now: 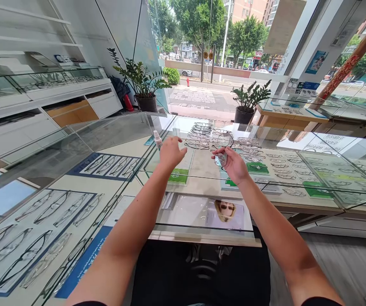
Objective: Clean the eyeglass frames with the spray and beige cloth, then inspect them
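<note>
My right hand (232, 163) pinches a pair of thin-rimmed round eyeglasses (221, 160) above the glass counter (198, 170). One lens hangs below the fingers, and the other shows just beyond them. To the left, my left hand (171, 152) is raised over the counter with thumb and forefinger apart and nothing visible between them. Right behind it stands a small white spray bottle (157, 139), partly covered by the hand; I cannot tell whether they touch. Several rows of eyeglass frames (198, 138) lie beyond both hands.
On the left, display trays (106, 165) under glass hold more eyeglasses. Green cards (257, 168) and further frames (285, 170) sit to the right. A leaflet with a portrait (226, 214) lies in the near case. Potted plants (146, 102) stand beyond the counter.
</note>
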A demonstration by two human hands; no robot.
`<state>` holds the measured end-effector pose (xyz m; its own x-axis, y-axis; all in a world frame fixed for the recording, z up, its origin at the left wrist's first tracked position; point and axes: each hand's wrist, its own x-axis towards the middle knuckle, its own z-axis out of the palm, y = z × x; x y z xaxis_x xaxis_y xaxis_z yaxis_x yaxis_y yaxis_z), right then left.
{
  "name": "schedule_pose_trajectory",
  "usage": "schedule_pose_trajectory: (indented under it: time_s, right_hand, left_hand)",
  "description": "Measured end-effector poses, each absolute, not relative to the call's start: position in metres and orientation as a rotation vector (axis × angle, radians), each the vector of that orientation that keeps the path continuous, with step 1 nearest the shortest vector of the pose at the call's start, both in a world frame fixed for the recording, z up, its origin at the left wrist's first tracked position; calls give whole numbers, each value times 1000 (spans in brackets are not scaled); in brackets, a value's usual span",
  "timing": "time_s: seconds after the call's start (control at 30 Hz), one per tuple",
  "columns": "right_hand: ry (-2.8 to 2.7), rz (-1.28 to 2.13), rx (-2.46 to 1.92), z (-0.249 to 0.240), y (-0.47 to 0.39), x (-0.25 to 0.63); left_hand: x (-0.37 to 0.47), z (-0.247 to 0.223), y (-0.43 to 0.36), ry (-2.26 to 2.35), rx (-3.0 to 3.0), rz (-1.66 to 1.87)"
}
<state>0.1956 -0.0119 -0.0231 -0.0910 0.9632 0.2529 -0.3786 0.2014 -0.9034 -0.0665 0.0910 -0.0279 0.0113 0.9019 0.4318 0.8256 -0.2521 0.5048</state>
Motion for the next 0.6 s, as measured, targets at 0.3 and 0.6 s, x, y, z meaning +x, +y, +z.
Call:
schedule_pose_trajectory:
  time_s: [0.3, 0.6]
  right_hand:
    - [-1130, 1271, -691, -22, -13, 196]
    - [-1156, 1129, -700, -10, -20, 199]
  left_hand:
    - [-72, -37, 99, 2058, 2017, 715]
    - [-41, -19, 80, 1073, 1366, 1246]
